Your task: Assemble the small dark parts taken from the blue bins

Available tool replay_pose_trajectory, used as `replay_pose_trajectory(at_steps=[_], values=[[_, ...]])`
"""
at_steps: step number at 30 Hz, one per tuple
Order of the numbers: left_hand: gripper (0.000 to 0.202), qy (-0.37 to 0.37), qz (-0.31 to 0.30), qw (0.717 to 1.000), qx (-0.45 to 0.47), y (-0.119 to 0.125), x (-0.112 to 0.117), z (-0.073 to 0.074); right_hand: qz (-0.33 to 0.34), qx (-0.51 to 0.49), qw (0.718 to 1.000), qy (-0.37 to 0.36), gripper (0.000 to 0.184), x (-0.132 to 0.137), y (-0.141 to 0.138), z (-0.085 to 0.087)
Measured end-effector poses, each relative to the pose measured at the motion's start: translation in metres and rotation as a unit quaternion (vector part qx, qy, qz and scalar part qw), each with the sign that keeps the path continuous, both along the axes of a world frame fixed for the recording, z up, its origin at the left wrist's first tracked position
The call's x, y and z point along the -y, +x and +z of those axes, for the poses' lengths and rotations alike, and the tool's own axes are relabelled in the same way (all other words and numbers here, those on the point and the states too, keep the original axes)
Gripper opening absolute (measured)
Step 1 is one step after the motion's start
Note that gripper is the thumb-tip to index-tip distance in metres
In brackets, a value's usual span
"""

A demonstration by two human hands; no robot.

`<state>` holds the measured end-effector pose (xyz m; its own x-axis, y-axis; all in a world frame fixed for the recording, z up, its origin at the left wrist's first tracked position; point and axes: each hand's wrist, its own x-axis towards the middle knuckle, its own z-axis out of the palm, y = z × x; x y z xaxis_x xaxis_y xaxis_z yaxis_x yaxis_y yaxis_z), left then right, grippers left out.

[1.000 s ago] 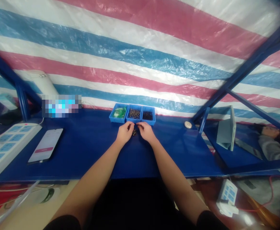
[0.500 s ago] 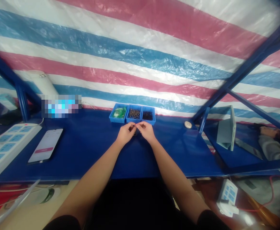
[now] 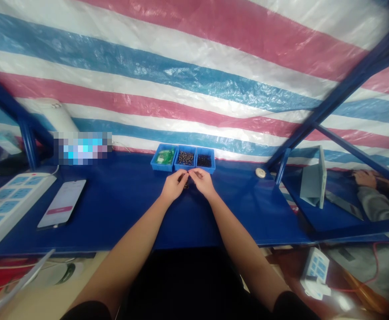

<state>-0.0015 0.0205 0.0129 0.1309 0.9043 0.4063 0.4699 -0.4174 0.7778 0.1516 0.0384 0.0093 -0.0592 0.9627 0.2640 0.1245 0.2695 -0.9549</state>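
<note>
My left hand point(image 3: 173, 184) and my right hand point(image 3: 201, 181) meet at the fingertips over the blue table, both closed in a pinch. Whatever sits between the fingers is too small to make out. Just below them lie a few small dark and brassy pieces point(image 3: 186, 186), partly hidden by my left hand. Right behind the hands stand three joined blue bins. The left bin point(image 3: 162, 167) contains a green plastic bag point(image 3: 165, 156). Small brassy and dark metal parts point(image 3: 185, 158) fill the middle one, and small black parts point(image 3: 204, 161) lie in the right one.
A phone point(image 3: 62, 203) and a white power strip point(image 3: 14, 200) lie at the left. To the right are a round whitish object point(image 3: 260, 173), a blue metal frame post point(image 3: 283, 166) and a tablet in a stand point(image 3: 314, 182). Beyond it shows another person's grey sleeve point(image 3: 377, 202).
The view has shifted very slightly. My hands stay together at the same spot, with only small finger movement. At the right edge the other person's hand has moved a little.
</note>
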Motion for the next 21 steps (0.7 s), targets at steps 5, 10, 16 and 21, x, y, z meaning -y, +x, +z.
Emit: replay_pose_trajectory(at_steps=[5,10,16,21], values=[[0.030,-0.010,0.006,1.000,-0.002,-0.0017,-0.0008,0.0008,0.043,-0.034,0.998,-0.010,0.029,0.0011,-0.0025,0.0000],[0.027,-0.018,0.027,0.999,0.008,-0.0009,-0.0010,0.0008,0.032,-0.038,0.999,-0.006,0.030,-0.0001,-0.0020,-0.0019],[0.024,-0.007,0.028,0.999,0.017,0.0001,-0.0016,-0.0017,0.028,-0.042,0.999,-0.004,0.030,-0.0014,-0.0010,-0.0035],[0.027,-0.008,0.028,1.000,0.007,-0.0010,-0.0024,-0.0028,0.025,-0.022,0.999,0.007,0.031,-0.0006,-0.0012,-0.0043]])
